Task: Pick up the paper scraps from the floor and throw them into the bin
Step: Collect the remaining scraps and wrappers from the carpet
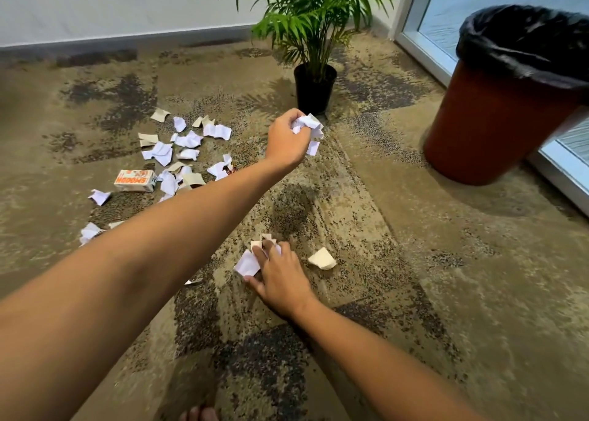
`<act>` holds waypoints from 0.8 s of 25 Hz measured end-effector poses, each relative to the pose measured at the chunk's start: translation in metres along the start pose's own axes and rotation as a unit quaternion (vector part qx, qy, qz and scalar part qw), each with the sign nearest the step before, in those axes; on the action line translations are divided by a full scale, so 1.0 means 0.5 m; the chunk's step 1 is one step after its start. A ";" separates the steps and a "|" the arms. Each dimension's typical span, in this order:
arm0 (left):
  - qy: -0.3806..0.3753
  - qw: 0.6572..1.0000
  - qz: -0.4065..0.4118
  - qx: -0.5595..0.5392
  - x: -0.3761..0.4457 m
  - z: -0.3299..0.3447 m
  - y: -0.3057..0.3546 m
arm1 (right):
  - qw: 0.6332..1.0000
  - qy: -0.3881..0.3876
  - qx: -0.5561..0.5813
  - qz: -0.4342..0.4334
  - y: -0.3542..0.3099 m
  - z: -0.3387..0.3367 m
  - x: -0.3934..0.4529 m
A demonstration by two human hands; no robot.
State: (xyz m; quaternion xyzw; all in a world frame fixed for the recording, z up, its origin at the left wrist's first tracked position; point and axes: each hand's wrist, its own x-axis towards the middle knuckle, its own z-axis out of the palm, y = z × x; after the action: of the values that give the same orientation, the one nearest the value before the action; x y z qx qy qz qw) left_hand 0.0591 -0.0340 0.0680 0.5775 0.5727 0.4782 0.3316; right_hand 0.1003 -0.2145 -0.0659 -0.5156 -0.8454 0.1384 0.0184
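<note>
My left hand (284,138) is raised above the carpet, shut on a bunch of crumpled white paper scraps (308,129). My right hand (276,275) rests low on the floor, its fingers pressing on a small group of white and beige scraps (248,263). One beige scrap (322,258) lies just right of that hand. Several more scraps (186,148) are scattered on the carpet to the left. The bin (497,124), red-brown with a black liner, stands at the right.
A small orange and white carton (135,181) lies among the scattered scraps. A potted palm (314,85) stands behind my left hand. A glass door frame (424,47) runs behind the bin. A white wall with a grey skirting (127,36) bounds the far side.
</note>
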 end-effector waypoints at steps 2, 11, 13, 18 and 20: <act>0.003 1.000 -0.006 0.003 0.003 -0.002 -0.012 | 0.999 0.032 -0.009 -0.019 -0.007 0.007 0.003; 0.008 0.999 -0.036 -0.016 0.012 0.035 -0.015 | 0.996 0.045 -0.062 -0.041 0.011 -0.010 0.025; 0.007 0.999 -0.037 -0.016 0.012 0.044 -0.011 | 0.996 0.072 -0.049 -0.034 0.008 -0.029 0.026; -0.001 0.999 -0.041 -0.014 0.008 0.058 -0.008 | 0.958 -0.039 -0.245 -0.142 0.020 -0.023 0.019; 0.001 0.999 -0.041 -0.017 0.007 0.062 -0.009 | 0.956 -0.024 -0.246 -0.155 0.030 -0.014 0.032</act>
State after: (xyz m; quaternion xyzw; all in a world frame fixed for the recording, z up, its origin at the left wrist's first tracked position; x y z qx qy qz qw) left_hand 0.0861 -0.0250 0.0545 0.5468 0.5881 0.4746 0.3603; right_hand 0.1070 -0.1926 -0.0650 -0.3629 -0.9232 -0.0659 -0.1083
